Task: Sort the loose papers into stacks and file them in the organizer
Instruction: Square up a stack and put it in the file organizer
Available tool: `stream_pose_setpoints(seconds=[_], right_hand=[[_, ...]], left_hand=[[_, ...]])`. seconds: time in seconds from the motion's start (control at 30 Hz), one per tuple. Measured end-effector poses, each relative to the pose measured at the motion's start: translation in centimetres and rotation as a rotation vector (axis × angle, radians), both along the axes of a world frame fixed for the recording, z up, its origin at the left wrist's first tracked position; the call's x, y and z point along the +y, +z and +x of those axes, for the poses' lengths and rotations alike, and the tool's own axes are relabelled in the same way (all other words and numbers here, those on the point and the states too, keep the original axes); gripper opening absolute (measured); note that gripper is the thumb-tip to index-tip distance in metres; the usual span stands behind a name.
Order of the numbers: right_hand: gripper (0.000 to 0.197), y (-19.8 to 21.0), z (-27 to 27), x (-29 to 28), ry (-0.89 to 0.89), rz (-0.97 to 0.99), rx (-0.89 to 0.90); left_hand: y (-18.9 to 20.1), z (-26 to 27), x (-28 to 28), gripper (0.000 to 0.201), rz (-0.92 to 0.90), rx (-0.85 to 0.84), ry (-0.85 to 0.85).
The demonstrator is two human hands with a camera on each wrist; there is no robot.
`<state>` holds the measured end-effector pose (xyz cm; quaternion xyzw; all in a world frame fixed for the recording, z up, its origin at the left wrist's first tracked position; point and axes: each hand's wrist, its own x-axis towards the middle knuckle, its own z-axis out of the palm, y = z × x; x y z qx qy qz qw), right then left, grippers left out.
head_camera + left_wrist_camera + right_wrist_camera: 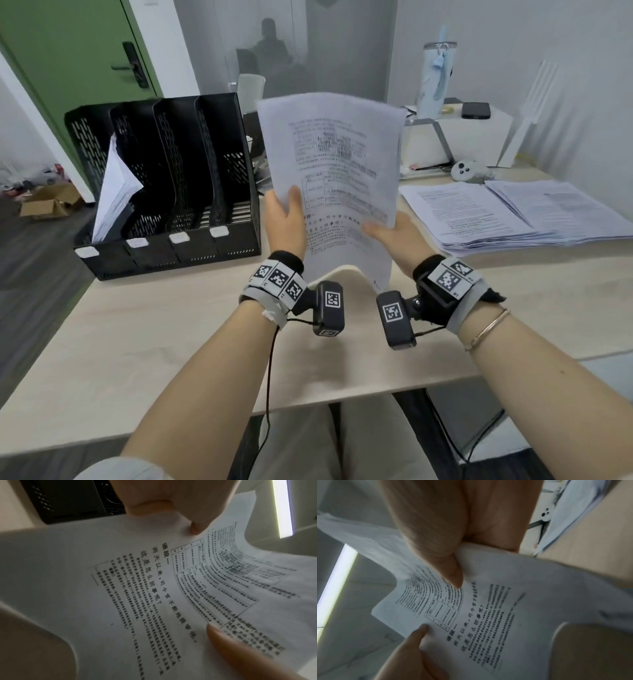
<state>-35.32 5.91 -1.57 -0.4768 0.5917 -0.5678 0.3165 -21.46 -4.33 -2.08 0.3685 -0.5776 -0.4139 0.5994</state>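
Both hands hold a sheaf of printed paper (337,171) upright above the desk, its printed side toward me. My left hand (286,214) pinches its left edge, thumb on the front. My right hand (387,229) pinches the right edge the same way. The left wrist view shows the sheaf (154,588) with the left thumb pressed on it, and the right wrist view shows the printed page (488,615) under the right thumb. A black four-slot organizer (164,185) stands at the left, with a stack of papers (114,192) leaning in its leftmost slot. The other slots look empty.
Loose paper piles (507,216) lie spread on the desk (171,325) at the right. Behind them stand a white box (459,137), a pale blue tumbler (433,78), a black phone (475,110) and a small round device (466,170). A green door (68,51) is far left.
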Motion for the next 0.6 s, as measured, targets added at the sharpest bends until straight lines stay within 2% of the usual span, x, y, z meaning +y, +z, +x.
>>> stream_pose_setpoints(seconds=[0.13,0.3,0.43,0.6], right_hand=[[0.019,-0.7,0.2,-0.2,-0.021,0.074,0.031],[0.021,0.1,0.0,-0.4,-0.041,0.011,0.008],[0.022,-1.4,0.0,-0.4,-0.033,0.106,0.050],[0.023,-0.9,-0.8,-0.5,-0.076,0.043,0.019]], left_hand=[[-0.9,0.1,0.4,0.029,0.037,-0.063,-0.022],[0.0,0.4,0.4,0.029,0.024,0.018,0.010],[-1.4,0.6,0.5,0.036,0.057,-0.055,0.006],[-1.5,1.1,0.4,0.036,0.059,-0.008,-0.010]])
